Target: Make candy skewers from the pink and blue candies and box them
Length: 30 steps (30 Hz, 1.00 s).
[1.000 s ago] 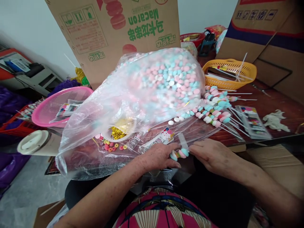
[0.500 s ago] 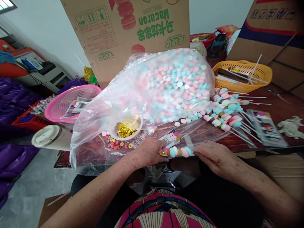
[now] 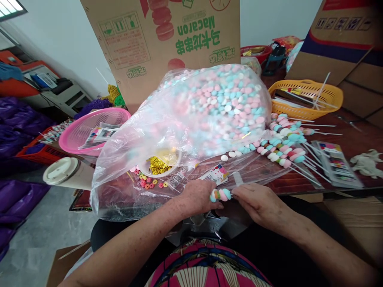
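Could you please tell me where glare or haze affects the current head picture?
Head view: glare streaks the plastic bag, and the pastel pieces inside look hazy, clearest toward its right; same head view: the held candy skewer is fairly distinct, and the upper right corner is dark.

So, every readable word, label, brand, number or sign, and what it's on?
"Macaron": tall cardboard box, upside down.
"马卡龙串串": same box, upside down.
Same box: three handling icons; fine print and small green logos unreadable.
Box at far right: row of handling icons, too small.
Packet beyond the left hand, packets in the pink basket, packets on the right: labels too small.
No readable numbers.
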Each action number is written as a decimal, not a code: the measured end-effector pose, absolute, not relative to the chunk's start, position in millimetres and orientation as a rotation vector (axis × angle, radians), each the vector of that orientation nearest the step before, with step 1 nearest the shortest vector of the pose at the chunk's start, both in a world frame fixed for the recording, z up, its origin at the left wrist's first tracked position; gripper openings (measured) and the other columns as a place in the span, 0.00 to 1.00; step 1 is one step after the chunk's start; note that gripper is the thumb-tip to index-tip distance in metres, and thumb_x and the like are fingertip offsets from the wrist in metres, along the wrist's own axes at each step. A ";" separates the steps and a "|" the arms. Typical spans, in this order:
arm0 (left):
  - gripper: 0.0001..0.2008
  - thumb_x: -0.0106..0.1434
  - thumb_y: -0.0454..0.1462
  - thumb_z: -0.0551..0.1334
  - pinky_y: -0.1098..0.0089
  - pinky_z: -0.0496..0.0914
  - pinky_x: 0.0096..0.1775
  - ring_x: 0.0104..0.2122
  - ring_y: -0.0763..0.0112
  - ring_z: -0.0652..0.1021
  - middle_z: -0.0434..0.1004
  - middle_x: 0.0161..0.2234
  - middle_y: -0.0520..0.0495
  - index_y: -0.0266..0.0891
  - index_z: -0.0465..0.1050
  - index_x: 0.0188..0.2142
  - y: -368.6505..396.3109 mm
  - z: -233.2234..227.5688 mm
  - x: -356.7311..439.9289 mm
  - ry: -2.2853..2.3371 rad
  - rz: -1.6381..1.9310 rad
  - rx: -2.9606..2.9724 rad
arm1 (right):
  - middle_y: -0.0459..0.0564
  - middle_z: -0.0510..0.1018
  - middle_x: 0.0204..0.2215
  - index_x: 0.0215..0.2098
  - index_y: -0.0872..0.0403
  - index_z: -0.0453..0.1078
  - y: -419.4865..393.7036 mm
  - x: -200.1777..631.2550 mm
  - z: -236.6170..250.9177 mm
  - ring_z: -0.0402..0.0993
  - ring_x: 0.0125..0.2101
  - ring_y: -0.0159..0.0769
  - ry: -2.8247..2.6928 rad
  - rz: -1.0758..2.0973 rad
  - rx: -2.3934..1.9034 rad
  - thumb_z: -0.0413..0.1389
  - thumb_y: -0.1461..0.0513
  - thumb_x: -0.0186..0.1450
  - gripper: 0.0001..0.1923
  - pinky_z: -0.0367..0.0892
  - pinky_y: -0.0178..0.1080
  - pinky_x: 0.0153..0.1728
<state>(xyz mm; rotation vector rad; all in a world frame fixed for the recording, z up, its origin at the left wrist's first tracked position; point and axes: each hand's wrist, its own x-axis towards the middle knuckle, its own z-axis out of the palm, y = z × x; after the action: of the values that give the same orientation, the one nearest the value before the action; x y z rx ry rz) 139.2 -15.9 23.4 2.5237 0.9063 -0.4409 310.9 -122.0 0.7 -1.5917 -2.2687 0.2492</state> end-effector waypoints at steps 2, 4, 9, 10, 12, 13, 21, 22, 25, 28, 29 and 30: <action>0.20 0.54 0.48 0.64 0.63 0.70 0.37 0.39 0.53 0.77 0.77 0.38 0.43 0.39 0.70 0.42 -18.3 21.5 140.7 0.861 -0.430 2.472 | 0.48 0.74 0.25 0.28 0.55 0.67 -119.3 307.2 -2.0 0.68 0.26 0.34 -2.262 0.252 -1.681 0.46 0.69 0.63 0.11 0.59 0.34 0.28; 0.29 0.52 0.48 0.67 0.64 0.70 0.38 0.40 0.54 0.77 0.77 0.41 0.43 0.39 0.65 0.50 -15.5 23.9 137.1 0.752 -0.376 2.422 | 0.48 0.74 0.25 0.29 0.55 0.68 -117.5 311.6 -2.0 0.69 0.26 0.33 -2.263 0.324 -1.722 0.45 0.68 0.64 0.11 0.59 0.33 0.27; 0.30 0.51 0.44 0.67 0.60 0.69 0.40 0.42 0.50 0.76 0.76 0.42 0.39 0.38 0.63 0.51 -0.9 38.0 117.2 0.691 -0.370 2.565 | 0.47 0.74 0.25 0.32 0.53 0.70 -116.9 337.7 6.6 0.69 0.26 0.32 -2.177 0.492 -1.604 0.44 0.63 0.68 0.13 0.61 0.33 0.27; 0.23 0.53 0.42 0.66 0.60 0.69 0.38 0.40 0.51 0.77 0.77 0.40 0.39 0.37 0.66 0.47 0.5 39.4 113.9 0.729 -0.403 2.583 | 0.47 0.75 0.25 0.33 0.53 0.70 -116.9 340.6 8.1 0.69 0.26 0.32 -2.176 0.485 -1.576 0.44 0.63 0.69 0.13 0.61 0.33 0.27; 0.14 0.55 0.38 0.64 0.64 0.69 0.34 0.35 0.57 0.77 0.76 0.34 0.44 0.38 0.69 0.41 2.1 39.4 108.9 0.758 -0.414 2.508 | 0.48 0.75 0.26 0.34 0.54 0.70 -117.0 342.0 9.9 0.69 0.26 0.32 -2.206 0.380 -1.517 0.44 0.64 0.69 0.13 0.61 0.33 0.28; 0.11 0.54 0.38 0.64 0.67 0.68 0.33 0.33 0.61 0.76 0.75 0.32 0.47 0.39 0.69 0.38 2.6 38.1 107.3 0.727 -0.403 2.408 | 0.48 0.74 0.25 0.34 0.55 0.70 -117.2 341.0 10.5 0.68 0.26 0.32 -2.235 0.272 -1.483 0.44 0.65 0.68 0.13 0.61 0.34 0.28; 0.14 0.45 0.39 0.69 0.77 0.60 0.19 0.16 0.80 0.63 0.64 0.17 0.60 0.39 0.65 0.25 1.7 20.2 108.6 0.488 -0.582 1.372 | 0.50 0.76 0.29 0.43 0.54 0.69 -128.2 330.6 16.2 0.67 0.29 0.36 -2.382 -0.365 -1.273 0.46 0.71 0.64 0.14 0.58 0.41 0.33; 0.14 0.44 0.39 0.69 0.77 0.60 0.19 0.16 0.80 0.63 0.64 0.17 0.60 0.39 0.64 0.24 0.7 19.6 109.8 0.492 -0.566 1.354 | 0.50 0.76 0.29 0.43 0.54 0.69 -129.9 330.0 15.5 0.66 0.29 0.36 -2.393 -0.348 -1.274 0.46 0.71 0.64 0.14 0.58 0.41 0.33; 0.15 0.44 0.39 0.70 0.77 0.61 0.19 0.17 0.79 0.64 0.63 0.18 0.60 0.39 0.63 0.24 -2.5 20.5 113.9 0.536 -0.558 1.411 | 0.49 0.74 0.26 0.40 0.55 0.70 -133.4 327.5 13.6 0.66 0.28 0.36 -2.404 -0.293 -1.326 0.45 0.71 0.64 0.14 0.57 0.41 0.33; 0.14 0.46 0.42 0.69 0.75 0.64 0.23 0.20 0.75 0.69 0.66 0.20 0.58 0.40 0.65 0.26 -7.7 23.1 120.3 0.580 -0.563 1.704 | 0.49 0.73 0.23 0.33 0.55 0.70 -133.4 323.1 17.3 0.66 0.26 0.35 -2.357 -0.192 -1.441 0.44 0.71 0.63 0.14 0.56 0.39 0.30; 0.13 0.47 0.43 0.68 0.74 0.65 0.24 0.22 0.73 0.71 0.68 0.21 0.57 0.40 0.67 0.26 -10.5 23.3 123.1 0.610 -0.546 1.867 | 0.49 0.73 0.23 0.30 0.55 0.69 -132.6 321.1 19.9 0.66 0.25 0.35 -2.341 -0.145 -1.499 0.44 0.70 0.63 0.13 0.55 0.39 0.28; 0.13 0.48 0.44 0.68 0.73 0.66 0.27 0.25 0.69 0.73 0.71 0.22 0.55 0.40 0.69 0.28 -13.9 23.0 126.0 0.666 -0.515 2.043 | 0.49 0.73 0.22 0.29 0.54 0.69 -131.6 318.8 23.0 0.67 0.24 0.35 -2.331 -0.094 -1.566 0.44 0.69 0.63 0.13 0.54 0.38 0.27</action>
<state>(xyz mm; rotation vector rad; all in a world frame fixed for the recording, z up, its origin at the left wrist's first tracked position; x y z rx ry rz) 126.0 -13.9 23.0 2.0428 0.6665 -0.5151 318.8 -131.6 23.0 -1.5660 -2.3311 -0.0936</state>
